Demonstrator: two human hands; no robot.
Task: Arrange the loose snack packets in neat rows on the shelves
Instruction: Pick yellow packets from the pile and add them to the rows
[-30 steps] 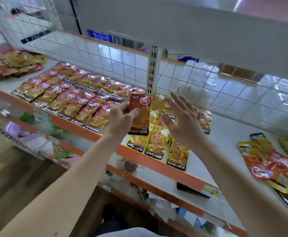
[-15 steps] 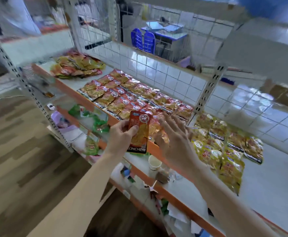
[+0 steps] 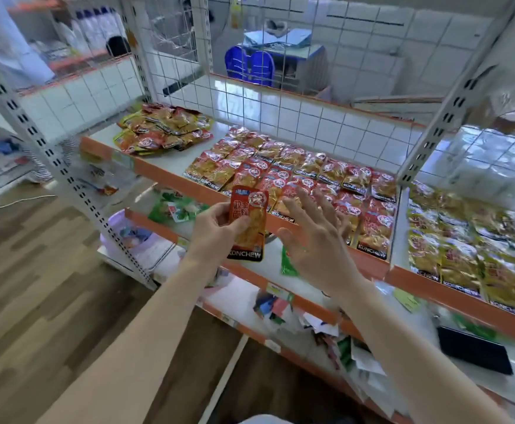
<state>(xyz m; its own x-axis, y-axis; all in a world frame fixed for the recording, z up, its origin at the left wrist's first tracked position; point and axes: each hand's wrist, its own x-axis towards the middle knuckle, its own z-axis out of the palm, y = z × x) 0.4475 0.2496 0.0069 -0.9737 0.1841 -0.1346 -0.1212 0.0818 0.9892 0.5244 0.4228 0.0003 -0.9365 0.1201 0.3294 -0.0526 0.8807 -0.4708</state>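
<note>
My left hand [image 3: 216, 229] grips a red KONCHEW snack packet [image 3: 248, 223] upright, in front of the orange shelf edge. My right hand [image 3: 317, 237] hovers open just to its right, fingers spread over the front row of red packets [image 3: 296, 166], which lie in neat rows on the white shelf [image 3: 170, 160]. A loose heap of red and yellow packets [image 3: 163, 128] sits at the shelf's far left. Yellow packets [image 3: 467, 240] lie in rows on the neighbouring shelf to the right.
A wire grid panel [image 3: 280, 96] backs the shelves, and perforated white uprights [image 3: 51, 160] stand at the left and right. Lower shelves hold green packets [image 3: 173, 208], scattered papers [image 3: 320, 325] and a black phone [image 3: 475, 350]. Wooden floor [image 3: 36, 286] lies to the left.
My view has swung left, from the yellow rows toward the red rows and the loose heap. Both hands moved along with it; the left hand still holds the red packet, the right stays open.
</note>
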